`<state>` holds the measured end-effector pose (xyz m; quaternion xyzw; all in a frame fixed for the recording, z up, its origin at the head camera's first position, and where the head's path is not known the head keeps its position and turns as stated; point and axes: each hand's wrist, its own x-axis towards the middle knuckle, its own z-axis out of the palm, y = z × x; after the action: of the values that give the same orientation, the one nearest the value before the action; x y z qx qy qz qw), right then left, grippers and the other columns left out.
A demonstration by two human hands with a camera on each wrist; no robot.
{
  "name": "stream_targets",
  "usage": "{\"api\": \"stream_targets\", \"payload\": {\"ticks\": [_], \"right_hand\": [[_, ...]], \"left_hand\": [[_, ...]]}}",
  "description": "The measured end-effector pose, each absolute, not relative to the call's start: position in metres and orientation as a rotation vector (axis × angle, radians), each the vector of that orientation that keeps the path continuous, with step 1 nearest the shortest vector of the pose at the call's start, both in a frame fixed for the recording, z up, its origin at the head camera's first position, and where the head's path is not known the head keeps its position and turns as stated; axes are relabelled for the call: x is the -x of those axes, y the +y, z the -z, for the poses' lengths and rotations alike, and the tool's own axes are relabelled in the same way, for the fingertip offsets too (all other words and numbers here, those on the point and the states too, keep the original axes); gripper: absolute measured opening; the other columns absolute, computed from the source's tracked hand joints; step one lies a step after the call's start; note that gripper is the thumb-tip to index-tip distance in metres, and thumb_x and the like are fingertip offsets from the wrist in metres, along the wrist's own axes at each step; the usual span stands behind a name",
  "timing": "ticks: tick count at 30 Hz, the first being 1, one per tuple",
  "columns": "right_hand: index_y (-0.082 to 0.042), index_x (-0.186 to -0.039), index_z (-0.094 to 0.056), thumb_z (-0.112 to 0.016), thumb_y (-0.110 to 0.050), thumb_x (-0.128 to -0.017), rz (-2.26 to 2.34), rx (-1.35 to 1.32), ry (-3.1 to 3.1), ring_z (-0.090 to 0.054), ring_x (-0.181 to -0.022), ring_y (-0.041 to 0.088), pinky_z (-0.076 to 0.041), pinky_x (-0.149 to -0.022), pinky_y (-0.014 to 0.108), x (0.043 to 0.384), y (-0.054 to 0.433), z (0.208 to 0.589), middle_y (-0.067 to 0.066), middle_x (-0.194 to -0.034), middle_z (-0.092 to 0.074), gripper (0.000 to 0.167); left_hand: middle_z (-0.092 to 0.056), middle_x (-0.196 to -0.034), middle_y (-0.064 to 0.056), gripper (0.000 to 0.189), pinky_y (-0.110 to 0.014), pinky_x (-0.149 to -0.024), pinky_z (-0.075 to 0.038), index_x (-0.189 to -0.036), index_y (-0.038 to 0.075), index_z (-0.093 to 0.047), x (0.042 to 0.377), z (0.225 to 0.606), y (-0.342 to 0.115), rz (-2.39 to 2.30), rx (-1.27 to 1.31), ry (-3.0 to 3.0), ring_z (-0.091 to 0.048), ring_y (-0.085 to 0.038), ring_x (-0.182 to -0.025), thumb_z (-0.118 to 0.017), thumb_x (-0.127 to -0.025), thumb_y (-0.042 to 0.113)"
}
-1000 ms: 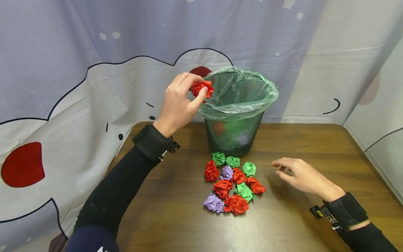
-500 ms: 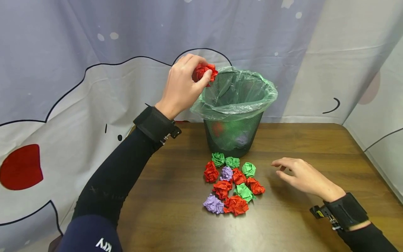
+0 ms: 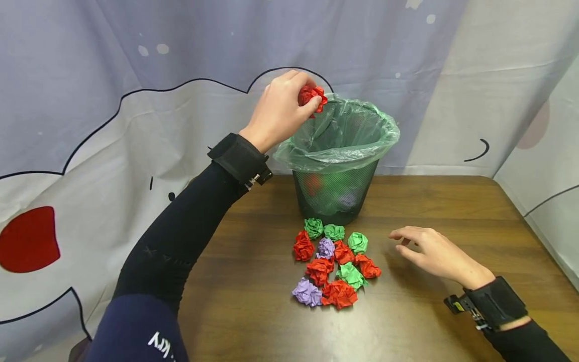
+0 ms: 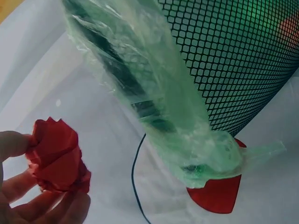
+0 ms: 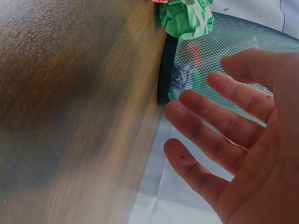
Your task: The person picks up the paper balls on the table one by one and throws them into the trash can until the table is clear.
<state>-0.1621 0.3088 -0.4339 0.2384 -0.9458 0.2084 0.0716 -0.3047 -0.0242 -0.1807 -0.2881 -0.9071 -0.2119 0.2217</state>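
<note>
My left hand (image 3: 282,108) pinches a crumpled red paper ball (image 4: 58,156) between thumb and fingers, up at the left rim of the mesh bin (image 3: 334,191). A thin green plastic liner (image 3: 334,160) folds over the bin's rim, and blurred red and purple shapes show through the mesh. Over the table at the right, my right hand (image 3: 434,251) hangs with loosely bent fingers, holding nothing. Nearest to it are a light green paper ball (image 3: 358,243) and a red paper ball (image 3: 368,266). In the right wrist view its fingers (image 5: 219,121) are spread apart.
Several crumpled red, green and purple balls, among them a purple ball (image 3: 307,292), lie clustered on the wooden table (image 3: 253,301) in front of the bin. A printed curtain (image 3: 181,130) hangs behind, and a pale wall panel (image 3: 549,166) stands along the right.
My left hand has risen and moved right with the red paper ball, from beside the bin's left rim to above it. The right hand and the balls on the table have stayed put.
</note>
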Motion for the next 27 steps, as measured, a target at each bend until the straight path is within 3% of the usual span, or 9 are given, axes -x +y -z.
{"api": "stream_targets", "payload": {"ticks": [4, 8, 17, 27], "right_hand": [[-0.009, -0.121, -0.070, -0.071, -0.013, -0.092, -0.625, -0.721, -2.832, -0.066, -0.088, 0.006, -0.056, -0.075, 0.035, 0.162, 0.308, 0.435, 0.002, -0.109, -0.074, 0.030], [-0.009, -0.121, -0.070, -0.071, -0.013, -0.092, -0.630, -0.738, -2.823, -0.066, -0.088, 0.006, -0.056, -0.074, 0.034, 0.163, 0.307, 0.435, 0.003, -0.109, -0.074, 0.030], [-0.009, -0.122, -0.069, -0.070, -0.013, -0.093, -0.656, -0.738, -2.830, -0.067, -0.088, 0.008, -0.056, -0.074, 0.036, 0.162, 0.307, 0.432, 0.003, -0.110, -0.074, 0.029], [-0.010, -0.122, -0.069, -0.070, -0.013, -0.093, -0.663, -0.737, -2.844, -0.067, -0.089, 0.009, -0.056, -0.074, 0.037, 0.163, 0.306, 0.432, 0.003, -0.110, -0.074, 0.029]], "left_hand": [[-0.062, -0.132, 0.004, 0.036, -0.028, -0.096, -0.045, -0.130, 0.019, -0.063, 0.309, 0.180, -0.019, 0.536, 0.788, -2.576, -0.059, -0.014, -0.116, -0.054, -0.101, 0.037], [-0.063, -0.134, 0.003, 0.038, -0.029, -0.101, -0.043, -0.131, 0.017, -0.062, 0.311, 0.183, -0.018, 0.498, 0.783, -2.601, -0.058, -0.015, -0.122, -0.053, -0.101, 0.040], [-0.068, -0.113, -0.001, 0.026, -0.035, -0.091, -0.047, -0.115, 0.014, -0.068, 0.307, 0.196, -0.028, 0.481, 0.802, -2.569, -0.061, -0.019, -0.107, -0.055, -0.099, 0.032], [-0.067, -0.107, 0.002, 0.022, -0.037, -0.082, -0.048, -0.108, 0.019, -0.069, 0.297, 0.212, -0.042, 0.443, 0.781, -2.581, -0.059, -0.017, -0.098, -0.054, -0.099, 0.033]]}}
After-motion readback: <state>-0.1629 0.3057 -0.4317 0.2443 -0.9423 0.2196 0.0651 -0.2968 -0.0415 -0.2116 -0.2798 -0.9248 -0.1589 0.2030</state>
